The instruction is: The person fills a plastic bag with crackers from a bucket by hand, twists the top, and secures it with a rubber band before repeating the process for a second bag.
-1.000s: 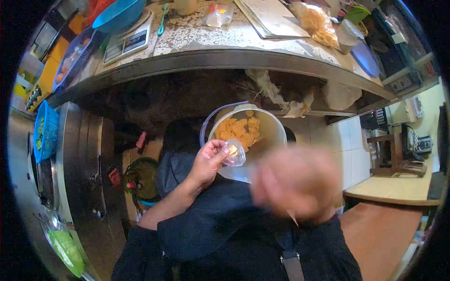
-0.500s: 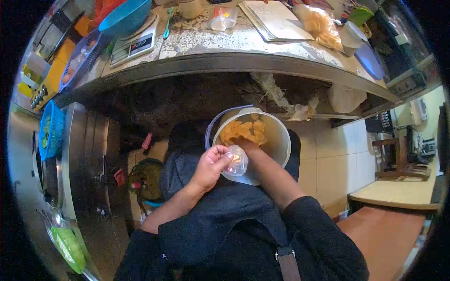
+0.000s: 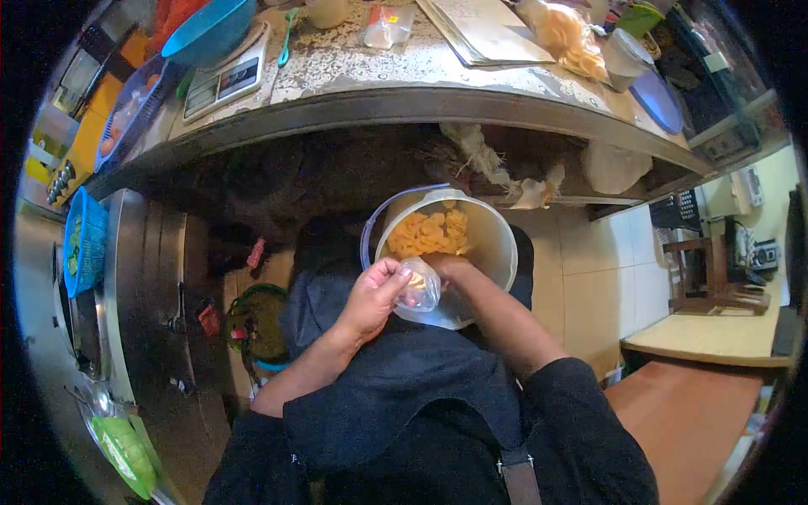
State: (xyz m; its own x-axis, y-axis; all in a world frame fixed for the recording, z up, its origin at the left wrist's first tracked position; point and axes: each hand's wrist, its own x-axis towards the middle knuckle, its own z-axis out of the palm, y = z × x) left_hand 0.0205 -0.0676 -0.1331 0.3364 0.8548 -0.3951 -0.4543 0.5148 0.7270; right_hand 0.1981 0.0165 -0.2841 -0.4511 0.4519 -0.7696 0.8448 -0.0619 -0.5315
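A white bucket sits in my lap below the counter, holding several yellow-orange chips. My left hand is closed on a small clear plastic bag, held at the bucket's near rim. My right hand is at the mouth of that bag, just over the rim; its fingers are partly hidden behind the bag, and I cannot tell what they hold. A thin blue-grey handle arcs over the bucket's left side.
A worn counter runs across the top, carrying a scale, a blue bowl, a notebook and a bag of chips. A steel appliance stands on the left. A wooden bench is on the right.
My right hand, a blur near the camera a second ago, reached into the bucket's chips and has now drawn back to the bag's mouth. My left hand has kept hold of the bag.
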